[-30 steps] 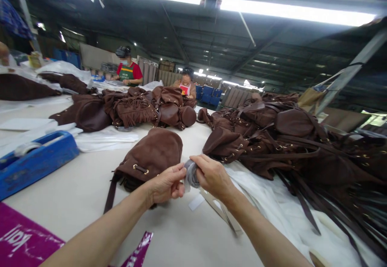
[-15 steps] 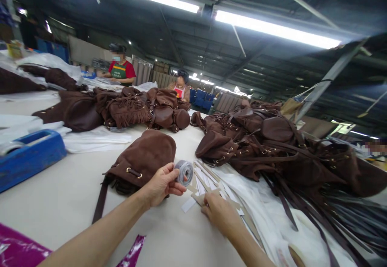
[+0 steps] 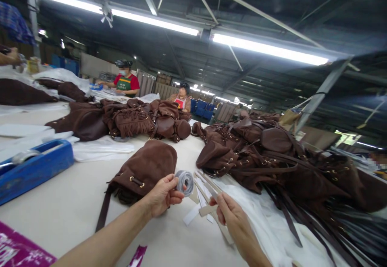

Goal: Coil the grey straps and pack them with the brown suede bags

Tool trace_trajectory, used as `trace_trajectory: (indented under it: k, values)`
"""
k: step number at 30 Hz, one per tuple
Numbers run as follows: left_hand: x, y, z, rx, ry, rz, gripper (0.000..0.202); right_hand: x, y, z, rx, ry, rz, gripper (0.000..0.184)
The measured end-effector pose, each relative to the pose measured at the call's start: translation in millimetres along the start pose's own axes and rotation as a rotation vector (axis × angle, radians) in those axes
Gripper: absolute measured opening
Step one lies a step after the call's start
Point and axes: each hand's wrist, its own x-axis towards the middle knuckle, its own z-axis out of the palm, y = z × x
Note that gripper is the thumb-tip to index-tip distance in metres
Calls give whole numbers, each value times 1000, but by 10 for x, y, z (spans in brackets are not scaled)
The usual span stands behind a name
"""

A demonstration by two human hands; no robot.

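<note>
My left hand (image 3: 161,196) is closed on a small grey roll of tape (image 3: 184,182), held up just above the table. My right hand (image 3: 232,215) pinches a thin beige card strip (image 3: 208,209) lifted from a loose pile of similar strips (image 3: 207,186) on the white table (image 3: 75,202). Just beyond my left hand lies a brown suede drawstring bag (image 3: 145,168) with a long strap.
A large heap of brown bags with straps (image 3: 272,154) fills the right side, another heap (image 3: 130,115) lies further back. A blue tape dispenser (image 3: 33,168) sits at left, white sheets (image 3: 99,148) beside it. Two people (image 3: 125,81) work at the far end.
My right hand left the grey roll, dropped to the strip pile and has now lifted one strip. My left hand keeps holding the roll.
</note>
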Motion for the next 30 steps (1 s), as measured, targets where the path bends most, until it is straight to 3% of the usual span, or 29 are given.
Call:
trace_trajectory:
  k: [3,7,13,19,25,30]
  values:
    - [-9,7,21,12,17,-4,33,-49,-54,70,246,-38,112,45]
    - [-28,17,38,38,-12,-4,32,-71,19,69,361,-78,206,40]
    - [-56,1,82,114,-36,13,37,-92,94,81,315,-73,180,32]
    - [-112,-63,188,339,-101,79,38,-73,71,208,192,-43,182,33]
    - [-133,-89,215,523,-137,164,29,-78,79,281,171,5,170,30]
    - [-130,-80,225,551,-117,182,23,-118,106,258,222,22,192,31]
